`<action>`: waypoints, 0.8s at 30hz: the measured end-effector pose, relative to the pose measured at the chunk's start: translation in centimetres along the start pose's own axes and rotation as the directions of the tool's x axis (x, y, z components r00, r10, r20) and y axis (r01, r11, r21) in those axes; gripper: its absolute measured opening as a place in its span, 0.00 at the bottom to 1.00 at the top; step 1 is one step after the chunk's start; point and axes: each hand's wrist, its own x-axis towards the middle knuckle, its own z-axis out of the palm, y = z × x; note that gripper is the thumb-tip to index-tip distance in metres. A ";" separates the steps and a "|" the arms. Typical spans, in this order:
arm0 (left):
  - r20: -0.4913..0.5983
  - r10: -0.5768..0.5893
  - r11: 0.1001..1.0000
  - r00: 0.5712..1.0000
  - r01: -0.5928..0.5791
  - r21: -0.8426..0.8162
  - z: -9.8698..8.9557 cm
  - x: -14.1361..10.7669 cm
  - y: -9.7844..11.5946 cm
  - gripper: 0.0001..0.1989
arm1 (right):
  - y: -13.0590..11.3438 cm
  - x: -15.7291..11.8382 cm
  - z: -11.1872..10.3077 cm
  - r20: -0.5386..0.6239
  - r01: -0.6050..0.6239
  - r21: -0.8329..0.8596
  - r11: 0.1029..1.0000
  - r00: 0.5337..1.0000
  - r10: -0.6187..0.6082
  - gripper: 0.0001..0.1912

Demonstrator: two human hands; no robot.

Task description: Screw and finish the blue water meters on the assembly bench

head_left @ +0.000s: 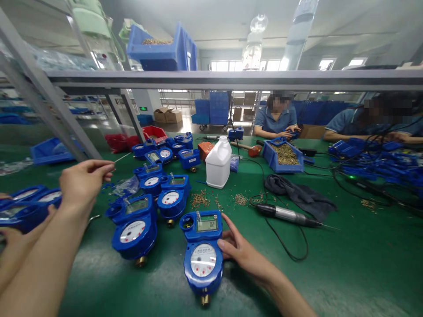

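Observation:
A blue water meter point(203, 259) with a digital display and a white dial lies before me on the green bench, its brass fitting toward me. My right hand point(243, 251) grips its right side, thumb on the edge and forefinger stretched along the display housing. Raised at the left, my left hand point(82, 182) pinches a thin pale stick point(122, 157) between its fingertips. Below and right of that hand stand more blue water meters point(135, 229), apart from it. Another person's hand point(51, 213) is partly visible behind my left forearm, near meters at the left edge.
A white plastic jug point(218, 163) stands mid-bench, with loose small screws point(200, 199) nearby. An electric screwdriver point(287, 215) with a cord and a dark cloth point(297, 193) lie to the right. Behind them is a blue bin point(280, 167) of screws. A shelf point(231, 79) spans overhead; co-workers sit opposite.

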 end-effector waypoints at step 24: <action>0.606 0.636 0.751 0.478 -0.206 -0.627 4.8 -27.0 18.4 0.09 | 0.5 -7.7 2.1 -0.224 0.163 0.905 0.392 0.968 0.115 0.03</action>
